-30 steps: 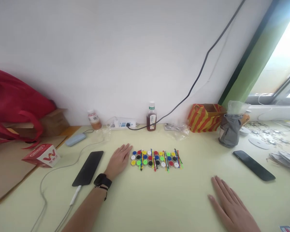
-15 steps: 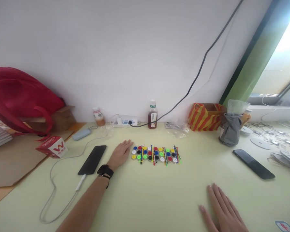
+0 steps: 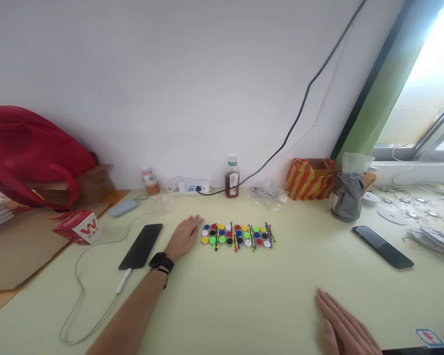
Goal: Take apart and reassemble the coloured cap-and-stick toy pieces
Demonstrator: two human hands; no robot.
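Note:
My left hand (image 3: 185,236) lies flat on the table, fingers stretched out, just left of a block of small colored discs (image 3: 222,232). The discs are blue, red, yellow, white, black and green, set in rows. Thin colored sticks (image 3: 235,237) with pointed ends lie in bundles across the rows. A black watch (image 3: 162,261) is on my left wrist. At the lower right, my right hand (image 3: 346,320) rests with its fingers straight and close together, the thumb alongside. It holds nothing and is well apart from the discs.
Left of my left arm lies a black phone (image 3: 140,246) with a white cable (image 3: 82,291). A red-and-white box (image 3: 77,227) stands farther left. Toward the wall are a dark bottle (image 3: 232,178), a power strip (image 3: 192,187) and a striped bag (image 3: 311,180). Another phone (image 3: 383,247) lies right.
My right hand has turned somewhat onto its side, and its fingers and thumb have drawn closer together. My left hand and the discs stay in place. The view has shifted slightly.

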